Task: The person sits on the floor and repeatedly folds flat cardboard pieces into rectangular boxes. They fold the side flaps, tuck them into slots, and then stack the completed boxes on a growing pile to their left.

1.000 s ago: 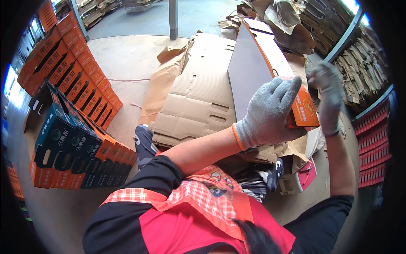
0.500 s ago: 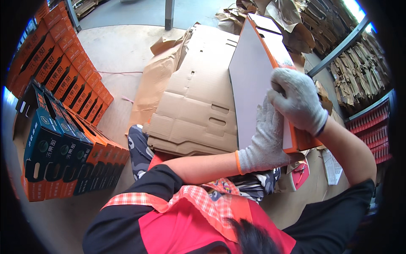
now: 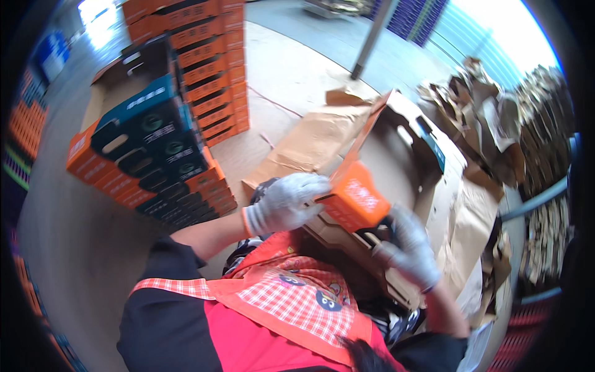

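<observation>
The gloved left hand, fingers part-curled, pinches the near left corner of an orange box; the gloved right hand, half-open and blurred, is at the near right corner, its grip unclear. The box's brown inside faces up. Past its left edge lies brown paper, then pale floor reaching stacked boxes.

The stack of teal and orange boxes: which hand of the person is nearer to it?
Left. The left hand is right of the stack, at the left edge of the open box's orange end; the right hand is farther away, by that end's right side.
</observation>
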Demonstrator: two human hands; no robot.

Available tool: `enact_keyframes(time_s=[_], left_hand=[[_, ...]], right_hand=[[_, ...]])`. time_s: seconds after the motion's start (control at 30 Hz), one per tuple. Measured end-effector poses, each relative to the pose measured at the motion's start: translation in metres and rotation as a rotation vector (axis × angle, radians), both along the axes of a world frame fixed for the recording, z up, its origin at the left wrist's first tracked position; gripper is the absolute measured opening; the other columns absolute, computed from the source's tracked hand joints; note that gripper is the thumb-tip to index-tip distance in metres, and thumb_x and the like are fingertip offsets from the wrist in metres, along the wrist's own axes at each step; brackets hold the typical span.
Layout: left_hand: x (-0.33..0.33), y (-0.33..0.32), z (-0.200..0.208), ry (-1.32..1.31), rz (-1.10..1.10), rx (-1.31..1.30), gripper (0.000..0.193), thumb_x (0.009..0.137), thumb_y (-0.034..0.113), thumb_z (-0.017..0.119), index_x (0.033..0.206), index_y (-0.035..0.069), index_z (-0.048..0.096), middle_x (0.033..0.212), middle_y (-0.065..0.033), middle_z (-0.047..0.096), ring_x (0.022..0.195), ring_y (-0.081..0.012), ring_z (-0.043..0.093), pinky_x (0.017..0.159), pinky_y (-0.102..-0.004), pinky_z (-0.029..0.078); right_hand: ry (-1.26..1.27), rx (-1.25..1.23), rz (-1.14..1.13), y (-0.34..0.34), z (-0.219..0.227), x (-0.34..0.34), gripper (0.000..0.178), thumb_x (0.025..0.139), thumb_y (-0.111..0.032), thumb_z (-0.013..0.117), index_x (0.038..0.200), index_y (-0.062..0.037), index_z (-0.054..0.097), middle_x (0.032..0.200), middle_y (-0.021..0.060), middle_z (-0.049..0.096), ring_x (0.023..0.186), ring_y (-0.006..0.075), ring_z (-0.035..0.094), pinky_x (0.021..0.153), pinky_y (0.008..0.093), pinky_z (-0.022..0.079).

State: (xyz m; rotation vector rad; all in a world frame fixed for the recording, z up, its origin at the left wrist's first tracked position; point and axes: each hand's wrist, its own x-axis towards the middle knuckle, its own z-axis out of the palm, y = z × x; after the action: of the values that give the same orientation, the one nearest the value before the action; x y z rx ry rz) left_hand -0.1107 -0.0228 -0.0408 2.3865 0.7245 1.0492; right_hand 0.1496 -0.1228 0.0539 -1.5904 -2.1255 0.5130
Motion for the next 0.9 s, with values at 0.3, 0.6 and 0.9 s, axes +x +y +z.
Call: enact_keyframes(time_s=[0.3, 0.6, 0.9], left_hand=[[-0.195, -0.047, 0.056, 0.264, 1.211, 0.747, 0.081, 0.078, 0.028, 0.071, 0.144, 0.001, 0.034, 0.151, -0.0222, 0.03, 0.14, -0.04, 0.028, 0.115, -0.0529, 0.018], [-0.267, -0.029, 0.064, 0.456, 1.264, 0.695, 0.061, 0.086, 0.032, 0.064, 0.136, 0.002, 0.047, 0.14, -0.0186, 0.048, 0.133, -0.0351, 0.041, 0.116, -0.0468, 0.025], [-0.265, -0.04, 0.08, 0.166, 1.046, 0.801, 0.032, 0.081, 0.024, 0.069, 0.108, 0.008, 0.064, 0.11, -0.0101, 0.062, 0.1, -0.031, 0.06, 0.082, -0.0418, 0.05]], right_hand=[[-0.491, 0.252, -0.189, 0.033, -0.113, 0.067, 0.089, 0.046, -0.034, 0.087, 0.124, -0.0081, 0.054, 0.114, 0.0139, 0.06, 0.108, 0.0323, 0.055, 0.097, 0.045, 0.036], [-0.192, 0.381, 0.252, 0.074, 0.06, -0.055, 0.095, 0.047, -0.017, 0.088, 0.131, -0.0021, 0.047, 0.105, 0.0168, 0.057, 0.095, 0.0357, 0.056, 0.085, 0.0442, 0.045], [-0.272, 0.693, 0.902, 0.15, 0.181, -0.319, 0.068, 0.076, -0.025, 0.075, 0.134, -0.0024, 0.048, 0.111, 0.0153, 0.063, 0.1, 0.0233, 0.064, 0.091, 0.0357, 0.051]])
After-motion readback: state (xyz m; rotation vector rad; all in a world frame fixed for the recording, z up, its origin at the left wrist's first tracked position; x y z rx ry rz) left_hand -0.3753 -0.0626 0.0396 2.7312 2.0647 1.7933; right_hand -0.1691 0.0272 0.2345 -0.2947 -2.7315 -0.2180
